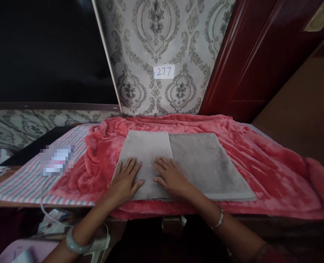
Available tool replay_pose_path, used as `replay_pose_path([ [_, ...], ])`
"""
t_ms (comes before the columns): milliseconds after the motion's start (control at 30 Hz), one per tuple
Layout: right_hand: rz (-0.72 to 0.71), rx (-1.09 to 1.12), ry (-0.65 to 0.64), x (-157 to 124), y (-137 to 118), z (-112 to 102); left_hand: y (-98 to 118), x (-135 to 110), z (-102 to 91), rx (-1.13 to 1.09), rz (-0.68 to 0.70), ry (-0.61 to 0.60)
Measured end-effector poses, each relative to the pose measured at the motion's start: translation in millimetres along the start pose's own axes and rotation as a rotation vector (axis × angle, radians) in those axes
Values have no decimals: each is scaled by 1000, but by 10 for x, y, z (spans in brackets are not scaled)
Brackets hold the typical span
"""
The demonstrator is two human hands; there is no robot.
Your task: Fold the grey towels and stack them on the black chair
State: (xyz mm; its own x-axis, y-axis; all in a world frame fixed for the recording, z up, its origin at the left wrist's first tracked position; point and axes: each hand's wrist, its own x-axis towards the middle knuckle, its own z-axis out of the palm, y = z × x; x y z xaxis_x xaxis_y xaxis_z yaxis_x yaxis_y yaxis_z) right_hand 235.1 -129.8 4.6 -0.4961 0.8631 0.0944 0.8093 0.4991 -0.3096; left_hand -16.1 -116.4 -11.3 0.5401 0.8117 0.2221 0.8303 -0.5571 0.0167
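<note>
A grey cloth (205,164) lies flat on a red fleece blanket (260,160), with its left part folded over into a lighter grey panel (148,149). My left hand (125,180) rests palm down on the near left corner of that folded panel, fingers spread and open. My right hand (170,177) lies flat beside it on the cloth near the fold line, fingers stretched out. Neither hand holds anything. A bangle sits on each wrist.
The blanket covers a table with a red-and-white striped sheet (22,182) at the left. A blurred white object (56,159) lies on the stripes. A white cable (45,213) hangs below the table edge. A paper tag reading 277 (164,71) is on the patterned wall; a dark red door (260,62) stands right.
</note>
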Motion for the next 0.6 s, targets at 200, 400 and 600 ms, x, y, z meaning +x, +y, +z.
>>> replay_pose_path([
  [200,-54,-71,-90,286,188,59,22,-19,135,34,-2,60],
  [400,142,-131,-86,199,536,51,13,-66,203,35,5,109],
  [600,333,-171,-9,292,478,-122,5,-57,228,27,8,142],
])
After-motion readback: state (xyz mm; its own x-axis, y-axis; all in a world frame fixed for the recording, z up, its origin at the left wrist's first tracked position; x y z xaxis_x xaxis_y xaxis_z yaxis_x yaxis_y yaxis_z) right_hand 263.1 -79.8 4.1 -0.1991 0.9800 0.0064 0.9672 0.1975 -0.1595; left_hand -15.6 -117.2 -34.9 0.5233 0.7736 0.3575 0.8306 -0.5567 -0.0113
